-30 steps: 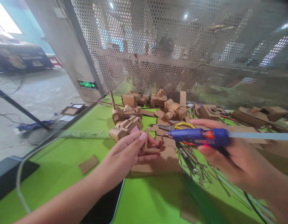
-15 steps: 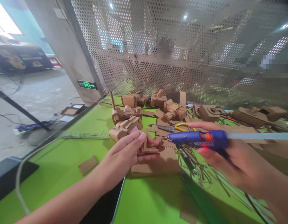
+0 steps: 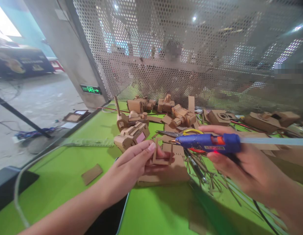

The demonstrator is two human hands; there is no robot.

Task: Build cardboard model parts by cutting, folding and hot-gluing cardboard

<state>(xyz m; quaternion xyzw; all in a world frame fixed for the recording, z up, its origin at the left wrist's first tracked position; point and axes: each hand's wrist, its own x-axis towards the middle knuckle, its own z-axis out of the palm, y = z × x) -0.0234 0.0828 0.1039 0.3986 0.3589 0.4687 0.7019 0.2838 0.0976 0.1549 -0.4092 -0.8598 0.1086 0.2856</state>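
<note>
My left hand (image 3: 131, 168) pinches a small U-shaped cardboard frame (image 3: 163, 161), its open side facing up. My right hand (image 3: 246, 166) is wrapped round a blue glue gun (image 3: 202, 143) with a translucent glue stick (image 3: 271, 140) coming out of its back. The gun's nozzle points left, close to the top of the frame's right arm; whether they touch I cannot tell. Below the frame lies a cardboard box (image 3: 163, 178). Scissors (image 3: 176, 133) with yellow handles lie just behind the gun.
Several cardboard camera models (image 3: 182, 116) stand along the back of the green table (image 3: 151, 209), before a perforated metal screen (image 3: 166, 78). Thin cardboard scraps (image 3: 215, 182) and a pen-like tool (image 3: 196, 168) lie at centre right. A loose cardboard piece (image 3: 92, 174) is at left.
The frame in my left hand has dropped slightly and turned a little more upright. The glue gun has shifted slightly up and left, its nozzle now nearer the top of the frame's right arm.
</note>
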